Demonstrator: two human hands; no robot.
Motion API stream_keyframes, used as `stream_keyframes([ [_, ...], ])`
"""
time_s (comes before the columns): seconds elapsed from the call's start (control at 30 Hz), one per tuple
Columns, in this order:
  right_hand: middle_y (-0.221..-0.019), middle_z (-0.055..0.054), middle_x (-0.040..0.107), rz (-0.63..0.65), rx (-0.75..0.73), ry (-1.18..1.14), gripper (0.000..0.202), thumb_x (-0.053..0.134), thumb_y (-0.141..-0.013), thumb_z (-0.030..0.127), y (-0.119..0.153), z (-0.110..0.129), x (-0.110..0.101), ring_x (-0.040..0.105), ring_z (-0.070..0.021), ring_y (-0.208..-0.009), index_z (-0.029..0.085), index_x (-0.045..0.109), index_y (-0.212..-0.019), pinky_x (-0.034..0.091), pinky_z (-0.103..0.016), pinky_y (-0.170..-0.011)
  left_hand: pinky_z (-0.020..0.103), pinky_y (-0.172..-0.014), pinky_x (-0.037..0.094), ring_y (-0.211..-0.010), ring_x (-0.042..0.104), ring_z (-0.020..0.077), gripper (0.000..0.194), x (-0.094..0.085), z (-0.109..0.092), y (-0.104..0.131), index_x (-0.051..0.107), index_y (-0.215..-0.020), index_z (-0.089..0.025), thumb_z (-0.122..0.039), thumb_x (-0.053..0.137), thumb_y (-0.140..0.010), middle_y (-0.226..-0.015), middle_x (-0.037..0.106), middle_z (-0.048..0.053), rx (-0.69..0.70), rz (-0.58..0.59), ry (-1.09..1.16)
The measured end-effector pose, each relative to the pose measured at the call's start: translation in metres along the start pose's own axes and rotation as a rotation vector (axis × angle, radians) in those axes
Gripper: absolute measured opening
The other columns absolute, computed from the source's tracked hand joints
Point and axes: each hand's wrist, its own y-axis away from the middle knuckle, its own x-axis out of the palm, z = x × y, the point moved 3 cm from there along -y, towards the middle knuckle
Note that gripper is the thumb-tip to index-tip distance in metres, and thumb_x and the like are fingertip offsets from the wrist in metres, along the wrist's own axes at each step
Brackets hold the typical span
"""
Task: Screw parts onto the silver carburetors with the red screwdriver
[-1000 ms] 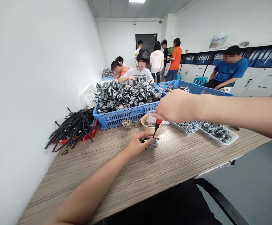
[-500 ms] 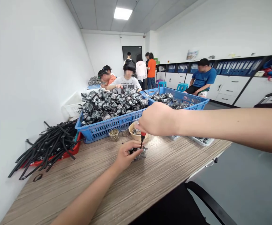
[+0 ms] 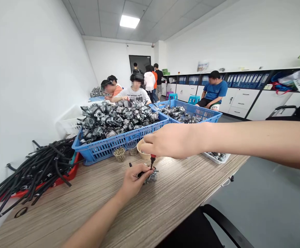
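Note:
My right hand (image 3: 162, 141) is closed around the red handle of a screwdriver (image 3: 152, 160), which points down, its dark shaft upright. The lower end of the shaft meets a small metal carburetor (image 3: 152, 177) on the wooden table. My left hand (image 3: 134, 179) grips the carburetor from the left, its thumb and fingertips close to the shaft. The screwdriver's tip and part of the carburetor are hidden by the left fingers. Behind my right hand stands a yellowish bowl (image 3: 141, 151), partly covered by the hand.
A blue basket (image 3: 108, 151) heaped with carburetors stands behind two small cups, one a cup of brass-coloured parts (image 3: 119, 155). Black hoses (image 3: 36, 168) overhang a red tray at left. Another blue basket (image 3: 207, 117) and a white tray (image 3: 226, 159) are right. A person (image 3: 137, 91) sits opposite.
The camera view has shifted a little. My right hand has turned on the screwdriver, its wrist flatter now. The left hand keeps hold of the carburetor.

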Motion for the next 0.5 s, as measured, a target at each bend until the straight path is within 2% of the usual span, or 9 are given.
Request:
stream_keyframes([
  [0.07, -0.131, -0.012, 0.072, 0.02, -0.041, 0.031, 0.033, 0.055, -0.113, 0.008, 0.0, -0.003, 0.003, 0.062, -0.0197, -0.083, 0.016, 0.063, -0.144, 0.033, -0.038, -0.064, 0.033, -0.082, 0.068, -0.09, 0.088, 0.0235, 0.041, 0.0, -0.001, 0.0, 0.088, -0.091, -0.021, -0.055, 0.079, -0.111, -0.097, 0.092, 0.009, 0.002, 0.002, 0.005],
  [0.23, -0.112, -0.008, 0.075, -0.052, -0.053, 0.05, 0.028, 0.052, -0.116, 0.013, -0.012, -0.014, 0.008, 0.061, -0.0218, -0.077, 0.018, 0.069, -0.138, 0.034, -0.04, -0.067, 0.034, -0.084, 0.069, -0.092, 0.089, 0.0242, 0.039, -0.001, 0.004, -0.001, 0.093, -0.1, -0.022, -0.056, 0.079, -0.111, -0.101, 0.093, 0.01, 0.011, -0.012, 0.016],
  [0.37, -0.1, -0.006, 0.077, 0.001, -0.015, -0.007, 0.022, 0.057, -0.12, 0.028, -0.02, -0.012, -0.001, 0.061, -0.0241, -0.078, 0.021, 0.073, -0.133, 0.033, -0.042, -0.065, 0.036, -0.089, 0.07, -0.095, 0.089, 0.0252, 0.036, -0.002, 0.005, -0.001, 0.095, -0.108, -0.022, -0.056, 0.08, -0.111, -0.106, 0.093, 0.011, 0.019, -0.019, 0.016],
  [0.43, -0.096, -0.007, 0.077, 0.024, 0.001, -0.047, 0.029, 0.052, -0.123, 0.038, -0.023, -0.008, -0.007, 0.061, -0.0248, -0.079, 0.021, 0.075, -0.127, 0.033, -0.042, -0.065, 0.038, -0.092, 0.071, -0.097, 0.089, 0.0258, 0.036, -0.002, 0.004, -0.001, 0.095, -0.109, -0.022, -0.055, 0.081, -0.11, -0.106, 0.093, 0.011, 0.023, -0.018, 0.015],
  [0.5, -0.095, -0.009, 0.078, 0.015, 0.033, -0.126, 0.035, 0.05, -0.124, 0.041, -0.027, -0.006, -0.011, 0.061, -0.0252, -0.079, 0.02, 0.078, -0.124, 0.032, -0.042, -0.067, 0.039, -0.093, 0.071, -0.098, 0.089, 0.0262, 0.035, -0.002, 0.002, -0.001, 0.095, -0.109, -0.022, -0.055, 0.081, -0.11, -0.107, 0.093, 0.011, 0.024, -0.016, 0.012],
])
